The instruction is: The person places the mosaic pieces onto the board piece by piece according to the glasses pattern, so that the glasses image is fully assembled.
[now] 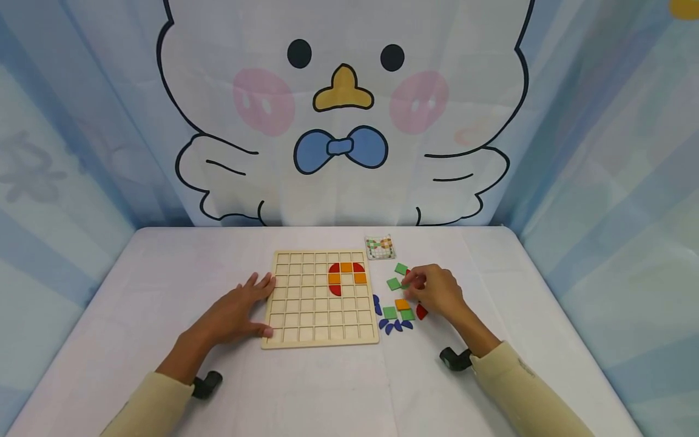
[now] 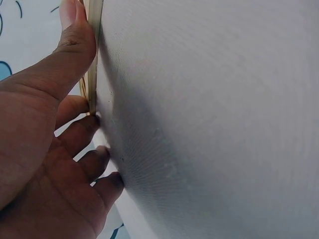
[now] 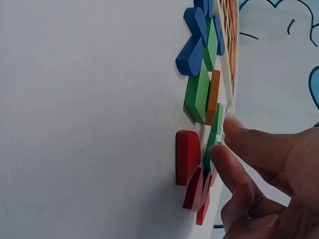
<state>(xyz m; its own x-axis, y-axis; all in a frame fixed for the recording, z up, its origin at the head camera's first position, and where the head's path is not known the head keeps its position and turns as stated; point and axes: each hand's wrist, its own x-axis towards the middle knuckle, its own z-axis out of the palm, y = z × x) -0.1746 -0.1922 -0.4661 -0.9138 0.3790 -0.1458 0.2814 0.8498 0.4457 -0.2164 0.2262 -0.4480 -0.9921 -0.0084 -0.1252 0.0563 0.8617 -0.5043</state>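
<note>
My left hand (image 1: 235, 312) rests spread at the left side of a wooden grid board (image 1: 306, 347), its thumb (image 2: 75, 40) against the frame and its fingertips by the edge. In the board's upper right cells sit red quarter-round pieces (image 1: 335, 291) and orange square tiles (image 1: 360, 278). To the board's right, my right hand (image 1: 437, 291) reaches down over loose pieces. Its thumb and index finger (image 3: 227, 162) are a little apart, right at a green tile (image 3: 218, 119) and others. Red pieces (image 3: 187, 157) lie close below these fingers in the right wrist view; some are partly hidden.
Near the board's lower right corner lie several blue petal-shaped pieces (image 1: 384, 324), an orange tile (image 1: 402, 304) and green tiles (image 1: 389, 312). A small pattern card (image 1: 380, 247) lies behind the board's right corner. A printed curtain (image 1: 338, 194) hangs behind the white table (image 1: 327, 394).
</note>
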